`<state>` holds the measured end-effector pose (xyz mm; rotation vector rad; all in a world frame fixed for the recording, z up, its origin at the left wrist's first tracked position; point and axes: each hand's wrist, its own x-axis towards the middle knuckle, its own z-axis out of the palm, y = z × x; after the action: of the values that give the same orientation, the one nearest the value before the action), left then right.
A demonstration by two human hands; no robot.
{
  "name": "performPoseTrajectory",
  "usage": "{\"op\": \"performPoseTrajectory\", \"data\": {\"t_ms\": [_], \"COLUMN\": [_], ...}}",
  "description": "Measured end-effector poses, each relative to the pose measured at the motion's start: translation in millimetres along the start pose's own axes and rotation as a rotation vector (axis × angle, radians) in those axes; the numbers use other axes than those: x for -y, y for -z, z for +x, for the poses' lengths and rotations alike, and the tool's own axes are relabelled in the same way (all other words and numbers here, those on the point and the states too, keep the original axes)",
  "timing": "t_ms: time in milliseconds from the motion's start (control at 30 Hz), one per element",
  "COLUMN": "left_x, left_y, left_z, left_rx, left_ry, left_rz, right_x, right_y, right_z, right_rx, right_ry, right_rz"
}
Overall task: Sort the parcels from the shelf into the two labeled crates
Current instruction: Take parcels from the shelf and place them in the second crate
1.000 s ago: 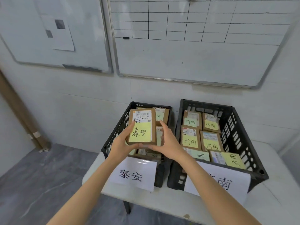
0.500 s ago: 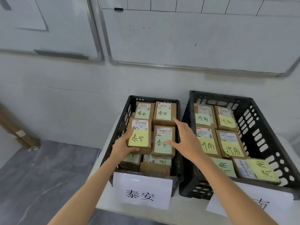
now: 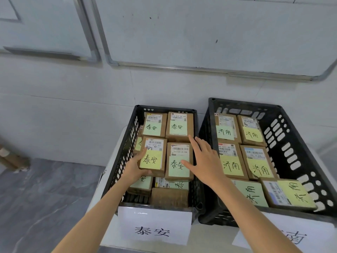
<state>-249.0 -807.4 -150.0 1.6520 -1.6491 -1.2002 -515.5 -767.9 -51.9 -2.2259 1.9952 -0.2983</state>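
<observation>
Two black crates stand side by side on a white table. The left crate (image 3: 125,148) carries a paper label 泰安 (image 3: 154,230) and holds several brown parcels with matching notes. My left hand (image 3: 134,169) grips a parcel with a yellow 泰安 note (image 3: 155,152) at its left and lower edge, set down among the others. My right hand (image 3: 204,161) hovers open with straight fingers by the right edge of the neighbouring parcel with a green note (image 3: 179,161). The right crate (image 3: 284,143) holds several parcels marked 济南 (image 3: 231,161).
Two whiteboards (image 3: 200,33) hang on the white wall behind the crates. The white table (image 3: 109,181) has its left edge beside the left crate, with grey floor (image 3: 42,198) beyond. A brown post (image 3: 12,157) leans at the far left.
The parcel with the yellow note went from held up in both hands down into the left crate. My right hand let go of it and opened over the neighbouring parcel.
</observation>
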Motion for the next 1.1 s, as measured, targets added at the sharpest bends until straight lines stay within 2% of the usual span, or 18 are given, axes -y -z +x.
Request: {"op": "performPoseTrajectory", "data": {"t_ms": [100, 233, 367, 700, 967, 1100], "left_x": [-1, -5, -19, -68, -72, -71], "left_y": [-2, -5, 0, 37, 38, 30], "left_z": [-2, -8, -21, -132, -316, -423], "left_rx": [0.002, 0.004, -0.006, -0.392, -0.708, -0.851], "left_ry": [-0.026, -0.03, -0.068, -0.016, 0.173, 0.3], "left_rz": [0.04, 0.234, 0.255, 0.626, 0.669, 0.67], "right_x": [-3, -4, 1, 44, 109, 157], "right_y": [0, 2, 9, 45, 68, 77], "right_z": [1, -1, -6, -46, -136, -205], "right_rx": [-0.005, -0.013, -0.019, -0.089, -0.007, -0.011], "right_ry": [-0.001, 0.005, 0.037, 0.23, 0.516, 0.722], "right_rz": [0.002, -0.003, -0.019, -0.011, 0.035, 0.061]}}
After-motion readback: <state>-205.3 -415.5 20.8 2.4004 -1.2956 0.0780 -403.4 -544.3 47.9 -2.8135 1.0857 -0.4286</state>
